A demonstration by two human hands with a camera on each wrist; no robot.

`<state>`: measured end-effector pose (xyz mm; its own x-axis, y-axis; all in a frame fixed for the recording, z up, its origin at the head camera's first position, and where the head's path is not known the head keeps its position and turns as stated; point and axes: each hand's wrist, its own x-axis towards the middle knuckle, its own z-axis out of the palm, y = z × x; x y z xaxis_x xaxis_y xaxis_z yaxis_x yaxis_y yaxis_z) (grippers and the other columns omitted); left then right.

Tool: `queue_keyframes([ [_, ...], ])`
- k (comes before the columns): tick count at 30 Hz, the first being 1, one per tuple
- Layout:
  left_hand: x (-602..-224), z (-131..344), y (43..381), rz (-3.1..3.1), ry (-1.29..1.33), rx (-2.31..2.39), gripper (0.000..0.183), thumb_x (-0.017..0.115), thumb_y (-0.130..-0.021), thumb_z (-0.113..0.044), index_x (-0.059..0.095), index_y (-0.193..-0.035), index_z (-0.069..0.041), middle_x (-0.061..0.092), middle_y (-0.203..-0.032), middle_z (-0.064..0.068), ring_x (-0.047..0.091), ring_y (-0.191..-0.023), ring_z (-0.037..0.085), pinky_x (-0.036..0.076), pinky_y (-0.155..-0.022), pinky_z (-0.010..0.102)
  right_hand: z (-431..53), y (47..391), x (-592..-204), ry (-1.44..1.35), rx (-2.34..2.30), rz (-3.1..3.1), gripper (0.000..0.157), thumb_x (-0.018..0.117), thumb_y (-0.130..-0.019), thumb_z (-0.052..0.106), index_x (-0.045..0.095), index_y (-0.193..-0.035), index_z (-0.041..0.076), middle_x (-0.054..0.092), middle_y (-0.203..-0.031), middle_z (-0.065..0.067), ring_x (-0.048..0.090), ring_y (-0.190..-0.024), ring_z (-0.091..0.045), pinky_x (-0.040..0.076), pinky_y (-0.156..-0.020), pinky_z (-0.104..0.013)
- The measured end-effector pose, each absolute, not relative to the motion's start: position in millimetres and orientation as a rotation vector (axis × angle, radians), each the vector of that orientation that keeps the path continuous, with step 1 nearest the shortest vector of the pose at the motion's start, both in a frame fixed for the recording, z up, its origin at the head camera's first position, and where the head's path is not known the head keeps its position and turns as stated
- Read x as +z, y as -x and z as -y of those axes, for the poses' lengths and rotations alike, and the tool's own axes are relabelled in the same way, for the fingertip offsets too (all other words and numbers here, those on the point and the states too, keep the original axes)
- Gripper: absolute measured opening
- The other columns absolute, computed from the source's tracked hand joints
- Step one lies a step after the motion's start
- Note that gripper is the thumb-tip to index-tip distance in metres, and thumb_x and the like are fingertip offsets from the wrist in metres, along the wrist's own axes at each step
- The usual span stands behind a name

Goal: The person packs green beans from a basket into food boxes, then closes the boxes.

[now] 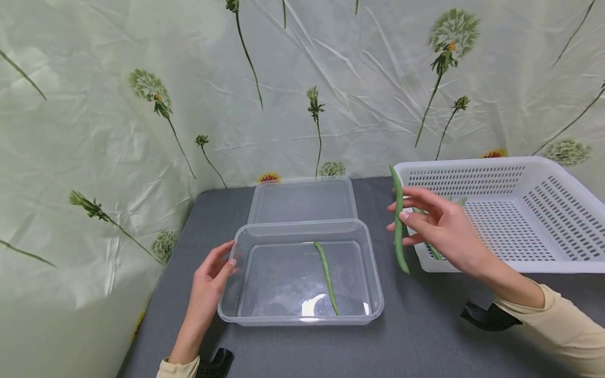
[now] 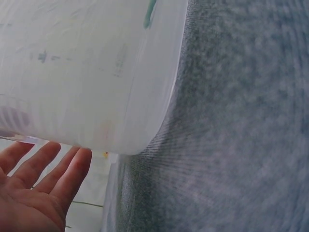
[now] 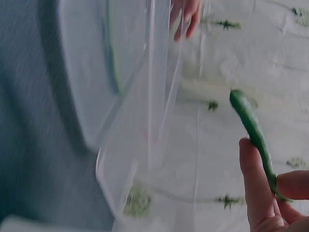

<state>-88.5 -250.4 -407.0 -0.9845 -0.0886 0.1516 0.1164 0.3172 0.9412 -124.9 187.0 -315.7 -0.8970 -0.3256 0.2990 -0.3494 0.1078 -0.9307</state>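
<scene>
My right hand [image 1: 439, 226] pinches a green bean [image 1: 399, 236] between thumb and fingers, held up beside the white basket's left end. In the right wrist view that bean [image 3: 256, 133] points away from the fingertips. A clear plastic container [image 1: 279, 283] stands in the middle of the table with one green bean [image 1: 326, 275] lying in it. At its left side is my left hand [image 1: 208, 286], its fingers fairly straight against the outer wall and the thumb by the rim. The left wrist view has these fingers [image 2: 72, 176] extended at the container wall.
A white perforated basket [image 1: 534, 231] stands at the right, with some green beans [image 1: 434, 251] partly hidden behind my right hand. Behind the container lies a clear lid [image 1: 302, 199] on the grey tabletop [image 1: 293, 352]. A flower-patterned sheet [image 1: 283, 126] hangs along the back and left.
</scene>
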Motion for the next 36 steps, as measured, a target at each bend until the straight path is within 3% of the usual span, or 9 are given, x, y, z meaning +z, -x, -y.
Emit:
queue_keyframes([
  [8, -407.2, 249.3, 89.0, 2.389, 0.023, -1.749, 0.039, 0.056, -0.102, -0.014, 0.052, -0.141, -0.012, 0.053, -0.139, 0.007, 0.058, -0.12, 0.026, 0.052, -0.088, 0.026, -146.4, 114.3, -334.5, -0.792, 2.078, 2.258, 0.048, 0.059, -0.095, -0.007, 0.044, -0.141, -0.001, 0.061, -0.119, -0.017, 0.07, -0.094, -0.026, 0.059, -0.067, -0.043],
  [16, -405.5, 248.3, 88.0, 2.389, 0.006, -1.763, 0.04, 0.057, -0.101, -0.014, 0.051, -0.141, -0.012, 0.052, -0.14, 0.007, 0.057, -0.121, 0.029, 0.053, -0.088, 0.027, -117.7, 116.9, -357.4, -0.687, 2.019, 2.395, 0.052, 0.066, -0.092, -0.001, 0.048, -0.14, 0.004, 0.058, -0.121, -0.022, 0.069, -0.088, -0.021, 0.059, -0.067, -0.039],
  [25, -405.3, 247.3, 87.4, 2.391, 0.0, -1.755, 0.04, 0.057, -0.102, -0.014, 0.052, -0.141, -0.012, 0.053, -0.139, 0.007, 0.058, -0.12, 0.023, 0.053, -0.088, 0.027, -99.3, 120.6, -365.9, -0.637, 1.882, 2.636, 0.046, 0.074, -0.088, 0.006, 0.059, -0.132, 0.006, 0.061, -0.107, -0.013, 0.068, -0.075, -0.02, 0.058, -0.058, -0.04],
  [36, -405.9, 247.8, 88.0, 2.4, -0.003, -1.736, 0.039, 0.057, -0.102, -0.015, 0.052, -0.14, -0.012, 0.053, -0.138, 0.006, 0.06, -0.117, 0.016, 0.053, -0.088, 0.028, -95.5, 122.7, -366.8, -0.618, 1.618, 2.768, 0.045, 0.076, -0.087, 0.013, 0.062, -0.129, 0.008, 0.063, -0.097, -0.003, 0.065, -0.059, -0.013, 0.056, -0.054, -0.033],
])
